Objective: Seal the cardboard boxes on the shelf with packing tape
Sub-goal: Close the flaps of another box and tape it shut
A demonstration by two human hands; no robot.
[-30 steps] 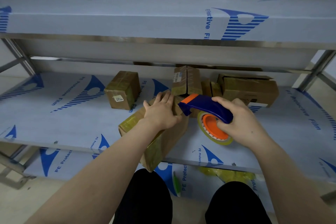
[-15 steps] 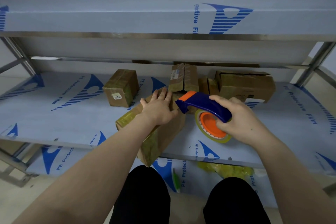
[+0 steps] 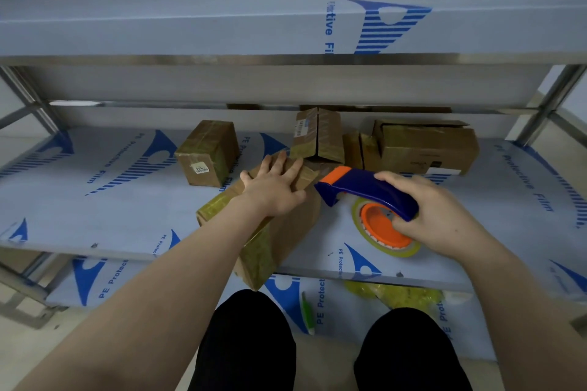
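On the shelf (image 3: pixel 95 206), near edge, the box (image 3: pixel 279 238) sits with one corner overhanging. I judge it light, stiff cardboard, slick where taped. My left hand (image 3: pixel 273 190) presses flat on its top, fingers straight. My right hand (image 3: pixel 435 216) grips the tape dispenser (image 3: pixel 368 190), just right of the box.

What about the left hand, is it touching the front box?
Touching. The head view shows the left hand pressing flat on top of the front box.
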